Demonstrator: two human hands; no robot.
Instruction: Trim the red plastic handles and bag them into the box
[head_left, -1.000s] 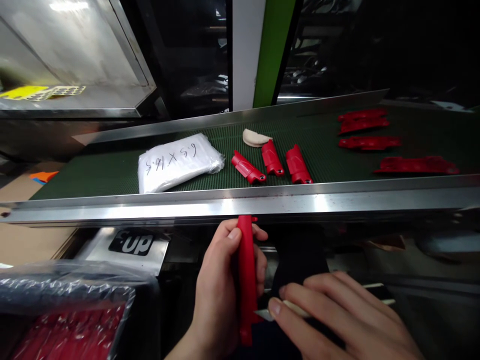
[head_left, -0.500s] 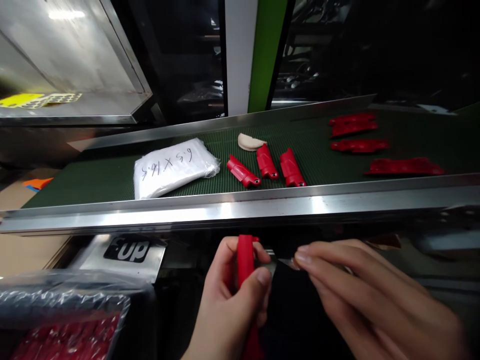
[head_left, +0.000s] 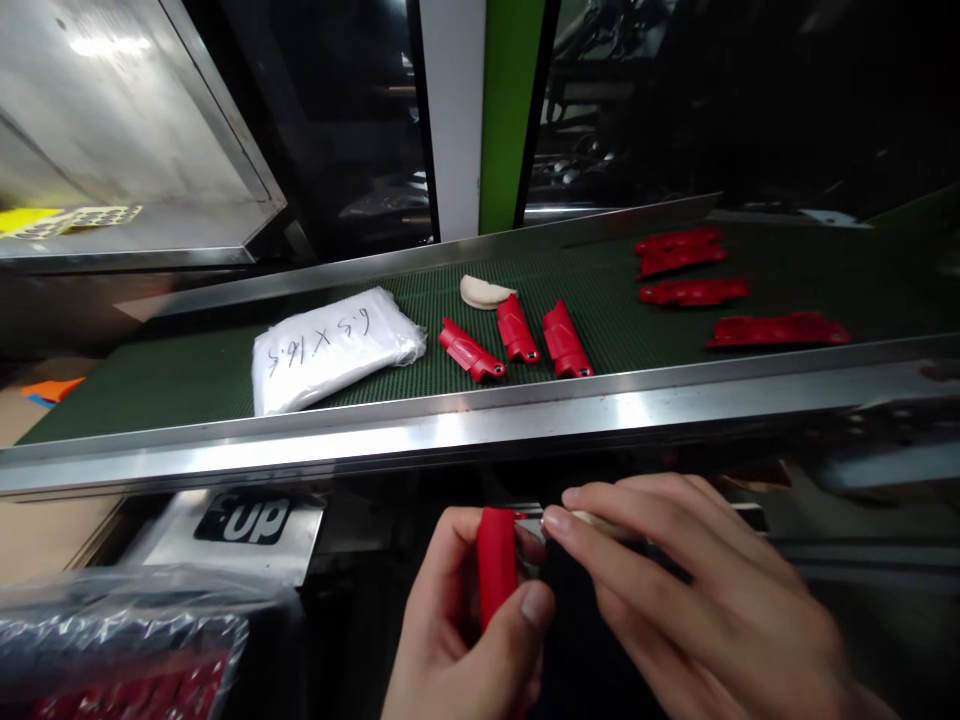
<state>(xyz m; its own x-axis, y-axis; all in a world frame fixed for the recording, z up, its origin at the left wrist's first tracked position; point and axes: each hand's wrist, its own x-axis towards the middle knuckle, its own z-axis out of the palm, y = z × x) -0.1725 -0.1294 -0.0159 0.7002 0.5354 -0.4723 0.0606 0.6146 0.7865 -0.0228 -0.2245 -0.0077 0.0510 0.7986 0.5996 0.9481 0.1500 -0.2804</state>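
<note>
My left hand (head_left: 465, 630) is closed around a red plastic part (head_left: 496, 560), held upright below the conveyor's front rail, with the thumb across its near side. Its lower end is mostly hidden by my fingers. My right hand (head_left: 697, 590) pinches a slim knife (head_left: 600, 523) with a pale handle. The metal blade points left and lies at the upper right edge of the red part; whether it touches is hard to tell. Several more red parts lie on the green conveyor belt (head_left: 195, 350), among them one (head_left: 471, 350) near the middle and another (head_left: 780, 330) to the right.
A white plastic-wrapped packet (head_left: 334, 350) with handwriting lies on the belt, near a pale half-round piece (head_left: 486, 293). The metal rail (head_left: 375, 430) runs between belt and hands. At lower left stands a plastic-lined box (head_left: 255, 610) holding red parts.
My right hand has brought the knife leftward, up to the red part in my left hand. The whole view has shifted slightly, so the belt and its contents appear further left.
</note>
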